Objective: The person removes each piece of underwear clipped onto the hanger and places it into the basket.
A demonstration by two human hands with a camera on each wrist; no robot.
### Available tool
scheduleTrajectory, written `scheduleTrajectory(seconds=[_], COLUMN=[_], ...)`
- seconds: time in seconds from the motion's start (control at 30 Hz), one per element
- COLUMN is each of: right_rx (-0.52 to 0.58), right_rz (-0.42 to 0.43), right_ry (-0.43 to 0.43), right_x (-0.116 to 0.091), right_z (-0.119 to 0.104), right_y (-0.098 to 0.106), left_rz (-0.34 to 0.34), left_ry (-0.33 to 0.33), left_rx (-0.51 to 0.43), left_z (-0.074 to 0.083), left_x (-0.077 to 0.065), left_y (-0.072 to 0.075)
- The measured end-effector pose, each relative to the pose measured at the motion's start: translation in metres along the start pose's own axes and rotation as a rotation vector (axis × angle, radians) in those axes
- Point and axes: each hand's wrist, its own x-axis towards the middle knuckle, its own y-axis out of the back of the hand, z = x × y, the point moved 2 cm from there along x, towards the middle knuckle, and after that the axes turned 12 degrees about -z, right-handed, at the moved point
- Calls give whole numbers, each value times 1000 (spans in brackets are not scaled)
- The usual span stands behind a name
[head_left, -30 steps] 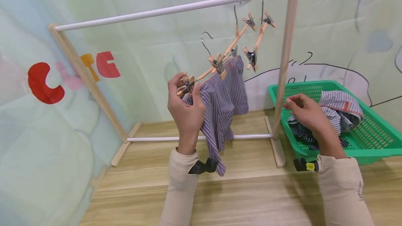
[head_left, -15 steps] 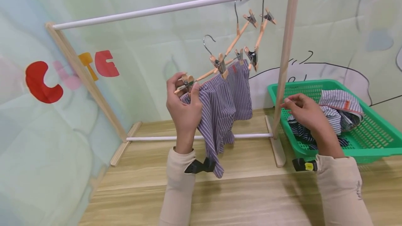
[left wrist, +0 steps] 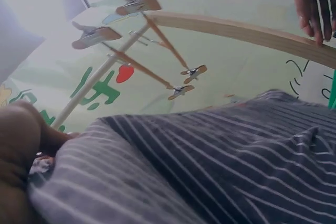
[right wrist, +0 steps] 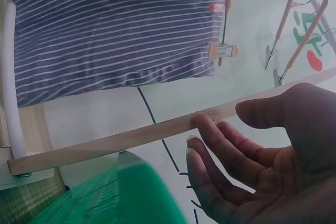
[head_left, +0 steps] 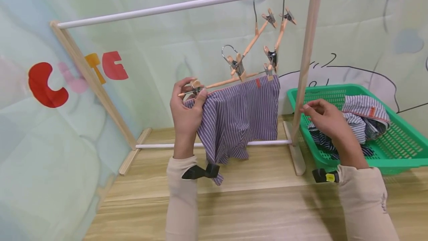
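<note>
My left hand [head_left: 187,112] grips the near end of a wooden clip hanger [head_left: 222,82], around its clip, in the head view. From this hanger hangs a purple-and-white striped garment [head_left: 240,118], apparently shorts; its far corner sits in the other clip [head_left: 269,71]. The hanger's metal hook [head_left: 230,47] points up, off the rail. In the left wrist view the striped cloth [left wrist: 210,156] fills the lower part. My right hand [head_left: 329,118] hovers by the right post, fingers loosely bent, holding nothing. Whether its fingertips touch the post I cannot tell.
A wooden rack with a white rail [head_left: 187,5] stands on the table [head_left: 260,211]. Two bare clip hangers [head_left: 255,42] hang near the rail's right end. Right of the post [head_left: 305,55] sits a green basket [head_left: 406,151] with striped clothes [head_left: 364,109] inside.
My left hand has moved slightly left and turned the hanger, so the striped garment faces me more broadly and its far end swung right. The right hand has stayed about where it was.
</note>
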Motion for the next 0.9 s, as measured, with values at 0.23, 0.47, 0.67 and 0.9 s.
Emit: scheduleTrajectory(seconds=[0.23,0.47,0.67,0.9], right_rx=[-11,-9,-13,-2], right_rz=[-8,-10,-12,-37], right_ry=[-16,-30,-37,-30], right_x=[1,2,3,4], right_z=[0,0,0,-2], right_y=[-1,-3,-3,-3], left_rz=[-89,-182,-234,-306], left_ry=[45,80,112,128], left_rx=[-112,-200,-237,-246], left_z=[-4,-16,-22,-28], left_x=[1,1,-1,-1], left_y=[12,23,30,24])
